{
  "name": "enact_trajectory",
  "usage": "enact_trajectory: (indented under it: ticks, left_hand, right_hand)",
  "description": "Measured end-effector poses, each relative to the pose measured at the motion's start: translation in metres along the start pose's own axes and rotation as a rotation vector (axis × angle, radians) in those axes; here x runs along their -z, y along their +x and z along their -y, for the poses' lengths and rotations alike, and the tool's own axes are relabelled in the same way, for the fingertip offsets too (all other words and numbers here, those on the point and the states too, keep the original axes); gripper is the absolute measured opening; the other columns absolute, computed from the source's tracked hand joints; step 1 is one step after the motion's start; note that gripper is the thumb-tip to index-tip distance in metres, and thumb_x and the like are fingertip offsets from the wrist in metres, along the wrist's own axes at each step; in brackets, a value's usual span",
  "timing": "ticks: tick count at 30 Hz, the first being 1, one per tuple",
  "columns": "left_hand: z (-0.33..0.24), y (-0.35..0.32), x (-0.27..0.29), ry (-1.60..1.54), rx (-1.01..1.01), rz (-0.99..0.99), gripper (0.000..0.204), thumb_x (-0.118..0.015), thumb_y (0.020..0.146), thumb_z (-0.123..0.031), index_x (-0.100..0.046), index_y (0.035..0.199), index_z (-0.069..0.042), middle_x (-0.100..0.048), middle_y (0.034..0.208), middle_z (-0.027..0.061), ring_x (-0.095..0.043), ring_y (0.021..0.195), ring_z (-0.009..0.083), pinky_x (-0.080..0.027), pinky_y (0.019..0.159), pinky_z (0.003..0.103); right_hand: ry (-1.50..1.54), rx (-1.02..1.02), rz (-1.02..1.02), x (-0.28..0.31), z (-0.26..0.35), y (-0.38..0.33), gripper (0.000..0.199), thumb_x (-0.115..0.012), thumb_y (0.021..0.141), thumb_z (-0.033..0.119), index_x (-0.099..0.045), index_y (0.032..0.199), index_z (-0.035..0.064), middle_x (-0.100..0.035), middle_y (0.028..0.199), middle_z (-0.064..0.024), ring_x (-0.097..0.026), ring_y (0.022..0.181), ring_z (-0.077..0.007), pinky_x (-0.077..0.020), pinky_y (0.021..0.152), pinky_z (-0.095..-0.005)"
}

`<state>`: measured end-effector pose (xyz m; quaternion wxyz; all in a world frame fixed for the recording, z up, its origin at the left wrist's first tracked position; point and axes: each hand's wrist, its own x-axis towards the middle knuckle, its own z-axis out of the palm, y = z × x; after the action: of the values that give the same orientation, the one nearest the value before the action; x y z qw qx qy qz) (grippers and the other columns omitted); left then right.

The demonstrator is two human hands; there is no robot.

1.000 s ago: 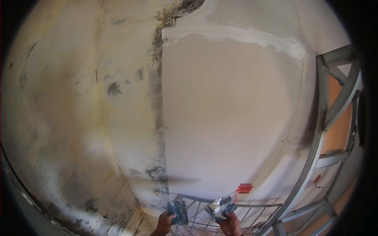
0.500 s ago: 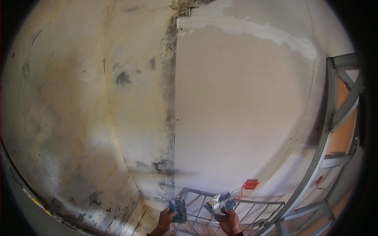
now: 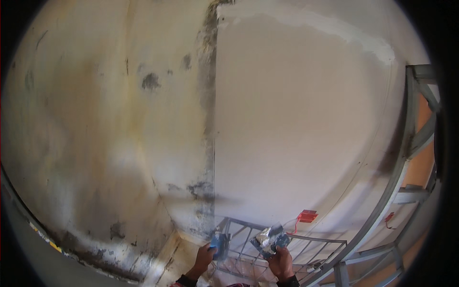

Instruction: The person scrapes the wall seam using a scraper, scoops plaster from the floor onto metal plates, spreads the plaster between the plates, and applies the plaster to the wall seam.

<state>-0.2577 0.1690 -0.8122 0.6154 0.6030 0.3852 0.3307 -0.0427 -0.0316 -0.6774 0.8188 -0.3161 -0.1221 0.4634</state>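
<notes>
My left hand, low in the picture, is closed around a dark blue putty knife with a broad flat blade. To its right, my right hand grips a wide filling knife that carries a lump of white filler. The two tools are apart from each other and appear clear of the wall. In front of me stands a plain wallboard panel, with a band of white filler spread along its top. The handles are mostly hidden in my hands.
Old stained plaster wall fills the left, with a dark rough strip beside the panel. A grey metal frame rises at the right. Below the hands lies a barred metal frame. A red electrical box with red wire sits on the panel.
My view has tilted slightly, so the panel's top edge sits higher in the picture. Both hands are a little higher, still holding their knives, and the left blade has turned.
</notes>
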Motion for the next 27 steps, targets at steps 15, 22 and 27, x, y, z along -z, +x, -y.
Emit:
enact_trajectory:
  ticks: [15, 22, 27]
  left_hand:
    - [0.111, -0.039, 0.039, 0.338, 0.243, -0.195, 0.032, -0.067, 0.083, -0.026, -0.067, 0.102, 0.000, -0.070, 0.087, 0.0169, -0.065, 0.082, 0.0299, -0.051, 0.073, 0.041]
    - [0.169, -0.069, 0.077, 0.626, 0.330, -0.393, 0.028, -0.058, 0.081, -0.024, -0.067, 0.096, -0.001, -0.068, 0.089, 0.0251, -0.065, 0.087, 0.0447, -0.049, 0.078, 0.050]
    - [0.267, -0.129, 0.155, 0.672, 0.428, -0.430, 0.028, -0.057, 0.082, -0.024, -0.068, 0.090, 0.001, -0.069, 0.083, 0.0188, -0.065, 0.077, 0.0351, -0.050, 0.070, 0.047]
  right_hand:
    - [-0.023, -0.102, -0.080, 0.016, 0.003, 0.008, 0.043, -0.053, 0.092, 0.019, -0.048, 0.134, 0.0085, -0.060, 0.126, -0.0101, -0.062, 0.109, -0.0274, -0.0542, 0.085, -0.0459]
    - [-0.041, -0.130, -0.177, 0.034, 0.002, 0.008, 0.037, -0.052, 0.094, 0.018, -0.050, 0.129, 0.0079, -0.061, 0.124, -0.0090, -0.063, 0.108, -0.0268, -0.0549, 0.083, -0.0464]
    - [-0.065, -0.139, -0.216, 0.045, 0.006, -0.002, 0.032, -0.050, 0.095, 0.017, -0.054, 0.124, 0.0062, -0.064, 0.122, -0.0110, -0.064, 0.109, -0.0288, -0.0535, 0.089, -0.0493]
